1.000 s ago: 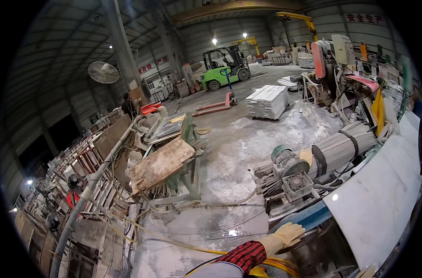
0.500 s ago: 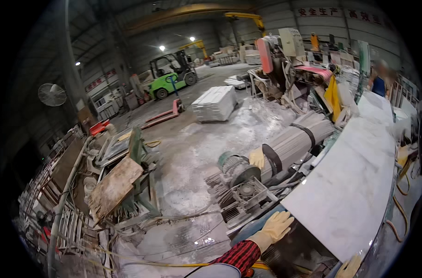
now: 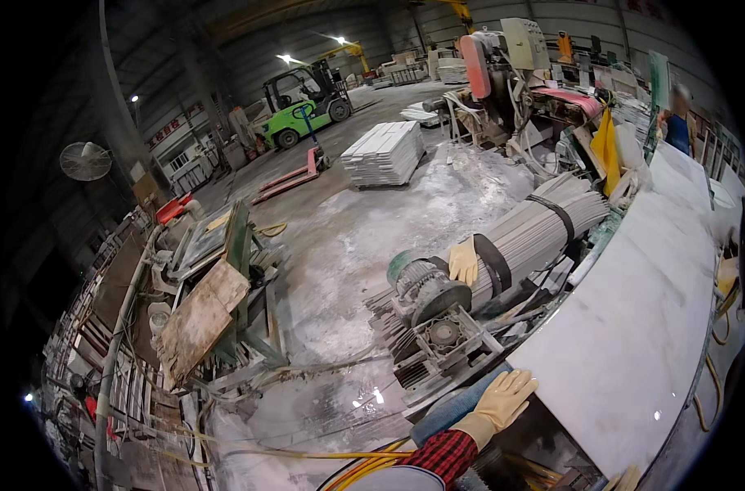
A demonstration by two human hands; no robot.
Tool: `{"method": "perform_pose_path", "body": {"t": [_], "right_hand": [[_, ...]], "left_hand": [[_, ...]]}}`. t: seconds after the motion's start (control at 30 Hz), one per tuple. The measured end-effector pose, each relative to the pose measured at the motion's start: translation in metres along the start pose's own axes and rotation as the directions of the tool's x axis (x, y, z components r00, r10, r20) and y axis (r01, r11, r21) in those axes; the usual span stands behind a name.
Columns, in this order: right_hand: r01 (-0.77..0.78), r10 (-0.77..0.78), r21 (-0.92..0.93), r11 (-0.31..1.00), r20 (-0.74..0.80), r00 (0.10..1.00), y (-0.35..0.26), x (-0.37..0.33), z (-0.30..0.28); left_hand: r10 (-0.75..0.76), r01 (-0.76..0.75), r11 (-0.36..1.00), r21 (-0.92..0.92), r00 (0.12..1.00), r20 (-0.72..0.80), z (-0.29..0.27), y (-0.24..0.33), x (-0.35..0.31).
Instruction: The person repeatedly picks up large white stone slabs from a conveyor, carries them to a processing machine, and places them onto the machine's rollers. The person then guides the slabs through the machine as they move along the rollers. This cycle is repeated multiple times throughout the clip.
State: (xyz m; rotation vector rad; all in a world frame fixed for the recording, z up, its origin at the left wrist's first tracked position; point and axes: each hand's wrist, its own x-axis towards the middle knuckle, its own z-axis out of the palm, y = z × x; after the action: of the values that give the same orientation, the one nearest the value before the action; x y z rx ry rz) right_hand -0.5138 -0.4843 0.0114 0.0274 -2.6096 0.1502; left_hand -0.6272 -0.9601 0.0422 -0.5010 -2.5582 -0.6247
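Observation:
A long, glossy white stone slab [image 3: 634, 286] with faint grey veins runs along my right side. My left hand [image 3: 503, 403], in a cream rubber glove below a red-and-black checked sleeve, lies at its near-left corner. The fingers are stretched out, their tips at the edge of the slab; the hand looks open. Only the gloved fingers of my right hand [image 3: 624, 479] show at the bottom edge of the picture. They lie extended by the slab's near end, the rest being cut off. A blue roller-like piece [image 3: 458, 403] sits beside my left hand.
Left of the slab stands a dusty motor [image 3: 425, 286]. A loose glove [image 3: 464, 262] lies on the strapped bundle of strips [image 3: 536, 233]. Yellow hoses [image 3: 364, 468] cross below. Farther off are stacked slabs [image 3: 382, 154], a pallet jack [image 3: 294, 176], a green forklift [image 3: 303, 110] and a person [image 3: 679, 127].
My view has shifted slightly. My left hand has moved a little right, its fingertips now reaching the slab's edge and its fingers closer together. Less of my right hand shows.

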Motion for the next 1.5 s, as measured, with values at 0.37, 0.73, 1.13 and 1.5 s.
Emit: {"method": "perform_pose_path", "body": {"t": [0.37, 0.73, 1.13, 1.5], "right_hand": [[-0.074, 0.096, -0.116, 0.99, 0.198, 0.976, 0.05, -0.05, 0.028], [-0.254, 0.255, 0.017, 0.967, -0.044, 0.966, -0.033, -0.004, -0.028], [-0.25, 0.259, 0.1, 0.963, -0.1, 0.961, -0.053, 0.006, -0.051], [-0.24, 0.245, 0.053, 0.969, -0.178, 0.953, -0.043, -0.012, -0.037]], "left_hand": [[-0.032, 0.035, 0.999, -0.035, 0.996, 0.082, -0.008, 0.005, 0.007], [0.155, -0.162, 0.977, 0.143, 0.986, 0.053, -0.013, 0.012, 0.007], [-0.057, -0.006, 0.983, 0.186, 0.94, 0.336, -0.005, -0.006, -0.013], [-0.002, -0.056, 0.987, 0.154, 0.936, 0.353, -0.01, 0.0, -0.015]]}}
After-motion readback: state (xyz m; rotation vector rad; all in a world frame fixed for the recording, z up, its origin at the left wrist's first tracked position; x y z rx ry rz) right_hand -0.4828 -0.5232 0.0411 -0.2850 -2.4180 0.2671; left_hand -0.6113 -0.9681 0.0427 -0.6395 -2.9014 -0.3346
